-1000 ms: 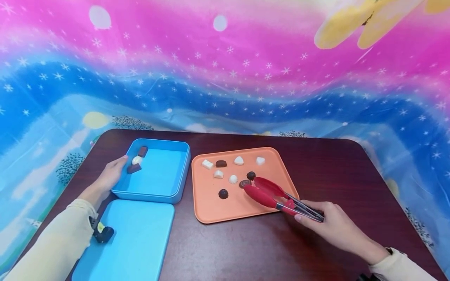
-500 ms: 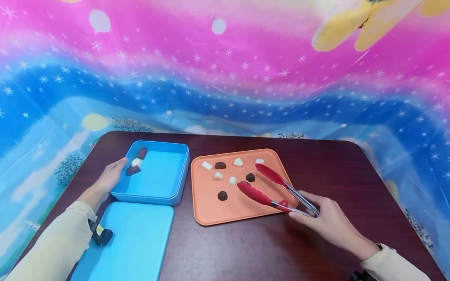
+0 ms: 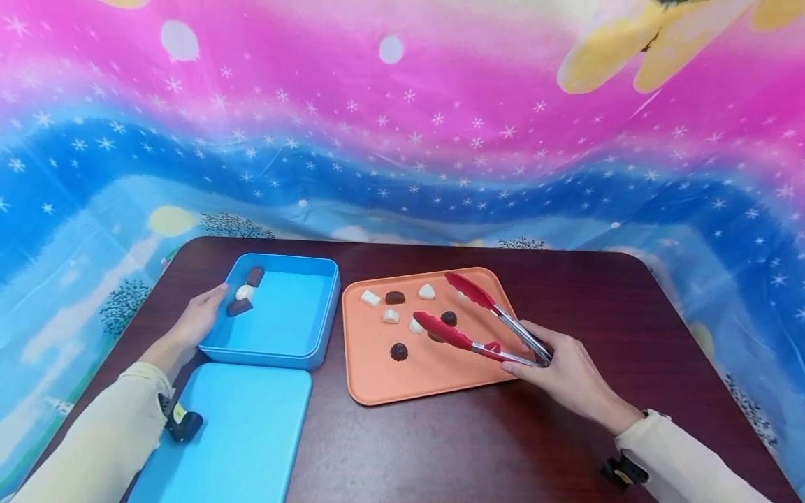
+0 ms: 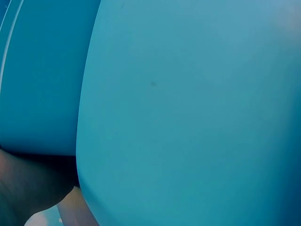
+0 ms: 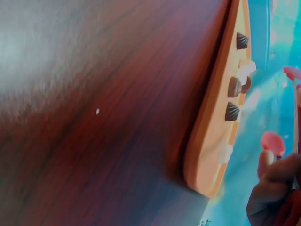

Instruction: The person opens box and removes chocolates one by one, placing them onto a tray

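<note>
My right hand grips a pair of red-tipped metal tongs, whose two arms stand spread over the orange tray. Nothing is between the tong heads. Several white and dark chocolates lie on the tray, among them a fluted dark one and a white triangular one; the tongs partly cover a few near the right. My left hand touches the left wall of a blue box. Inside that box, along its left side, are two brown chocolates and a round white one.
A flat blue lid lies in front of the box, under my left forearm. Box and tray stand side by side on a dark wooden table. A colourful printed cloth hangs behind and around the table.
My right hand has moved left and away from me over the tray. The tongs' arms have spread from nearly together to wide apart. My left hand has stayed at the box.
</note>
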